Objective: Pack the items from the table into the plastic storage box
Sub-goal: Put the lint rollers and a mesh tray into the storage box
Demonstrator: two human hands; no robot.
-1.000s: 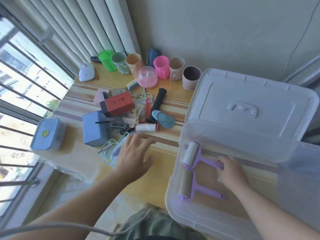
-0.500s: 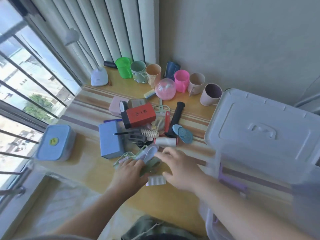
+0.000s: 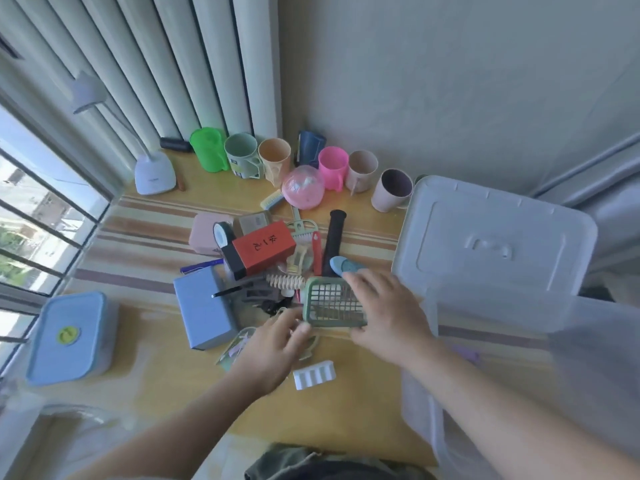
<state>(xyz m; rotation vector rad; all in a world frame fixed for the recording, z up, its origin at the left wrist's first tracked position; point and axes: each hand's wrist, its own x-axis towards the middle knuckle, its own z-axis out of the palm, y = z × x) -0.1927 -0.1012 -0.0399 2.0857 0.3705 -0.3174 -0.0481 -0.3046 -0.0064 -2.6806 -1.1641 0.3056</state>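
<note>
A pile of small items lies mid-table: a red and black box (image 3: 265,247), a blue box (image 3: 204,308), a black handle (image 3: 332,242), a white ridged block (image 3: 314,374). A green grid basket (image 3: 330,301) is lifted at the pile's near edge. My right hand (image 3: 388,313) grips its right side and my left hand (image 3: 277,344) pinches its lower left corner. The clear plastic storage box (image 3: 460,303) stands at the right with its lid (image 3: 491,237) leaning behind it.
Several coloured cups (image 3: 277,161) line the back wall beside a pink globe (image 3: 303,187). A white desk lamp (image 3: 154,171) stands at the back left. A blue lidded container (image 3: 69,336) sits at the left edge by the window.
My right hand left the storage box and moved to the pile. Both hands have taken hold of the green grid basket and raised it. The camera has tilted up and left.
</note>
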